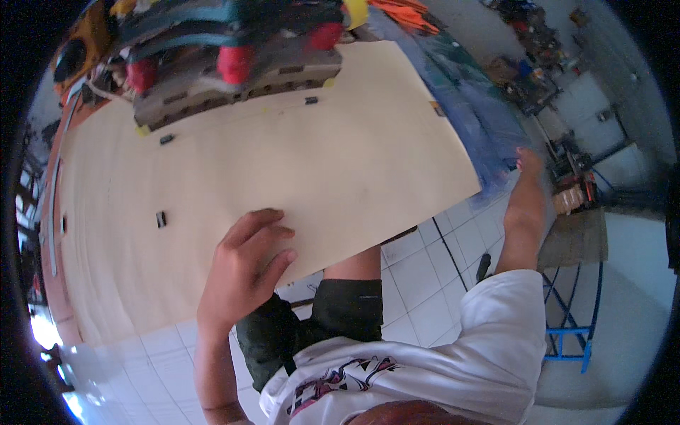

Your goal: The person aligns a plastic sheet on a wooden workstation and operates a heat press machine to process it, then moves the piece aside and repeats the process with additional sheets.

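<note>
A broad, smooth cream sheet covers most of the table surface in front of the person, its near edge running at a slant above the white tiled floor. Along the sheet's right side lies a rumpled blue covering. At the far side, left of centre, stands a blurred machine with a grey metal base, teal curved bars and red rounded parts. Well to the right is a stand with a brown top and blue metal legs.

The left hand is over the near part of the cream sheet, palm down, thumb apart from the loosely bent fingers; whether it presses on the surface cannot be told. The right hand is well apart from it, reached out at the right edge of the blue covering; its grip cannot be made out.

A bundle of orange strips lies at the far right of the table. Two small black blocks sit near the machine, one to the left, one to the right; a third black block lies nearer, left of the left hand.
</note>
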`<act>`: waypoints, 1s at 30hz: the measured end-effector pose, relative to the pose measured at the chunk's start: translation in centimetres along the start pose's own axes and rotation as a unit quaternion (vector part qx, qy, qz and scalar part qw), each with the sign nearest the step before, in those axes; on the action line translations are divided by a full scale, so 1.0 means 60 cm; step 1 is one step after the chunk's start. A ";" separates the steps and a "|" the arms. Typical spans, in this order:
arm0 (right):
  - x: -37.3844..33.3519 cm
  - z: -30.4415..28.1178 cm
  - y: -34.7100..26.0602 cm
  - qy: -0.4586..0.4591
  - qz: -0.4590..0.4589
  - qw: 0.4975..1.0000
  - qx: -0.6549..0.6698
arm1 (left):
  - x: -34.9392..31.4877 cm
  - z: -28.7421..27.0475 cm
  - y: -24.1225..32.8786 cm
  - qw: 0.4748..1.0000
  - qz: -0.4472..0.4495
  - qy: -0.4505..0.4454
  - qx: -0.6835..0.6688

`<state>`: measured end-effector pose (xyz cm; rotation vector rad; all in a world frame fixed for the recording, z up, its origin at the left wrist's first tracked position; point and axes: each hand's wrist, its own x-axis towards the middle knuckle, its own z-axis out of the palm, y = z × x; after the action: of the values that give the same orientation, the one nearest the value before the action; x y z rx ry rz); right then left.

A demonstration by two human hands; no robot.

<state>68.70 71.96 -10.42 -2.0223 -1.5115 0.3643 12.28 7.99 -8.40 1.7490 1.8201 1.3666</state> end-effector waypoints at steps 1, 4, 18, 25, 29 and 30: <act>0.009 -0.027 0.023 0.011 0.006 1.000 -0.023 | 0.006 0.006 -0.004 1.000 -0.006 -0.001 -0.004; 0.038 -0.100 0.009 0.042 -0.020 0.999 0.000 | 0.010 0.001 -0.005 0.999 0.000 -0.035 -0.024; 0.074 -0.244 -0.393 -0.143 -0.133 0.842 0.502 | -0.001 0.000 -0.016 0.999 0.027 -0.026 -0.033; 0.049 -0.262 -0.416 -0.109 -0.192 0.819 0.530 | 0.000 -0.001 -0.004 0.999 -0.002 -0.037 -0.016; 0.079 -0.293 -0.301 -0.044 -0.165 0.823 0.542 | -0.001 0.009 -0.003 1.000 0.021 -0.008 -0.012; 0.091 -0.288 -0.265 -0.023 -0.121 0.836 0.535 | -0.002 0.011 -0.005 1.000 0.013 -0.006 -0.012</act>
<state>67.31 75.10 13.45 -0.9227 -1.1340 0.9071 12.63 8.21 -9.03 1.7696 1.7735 1.3798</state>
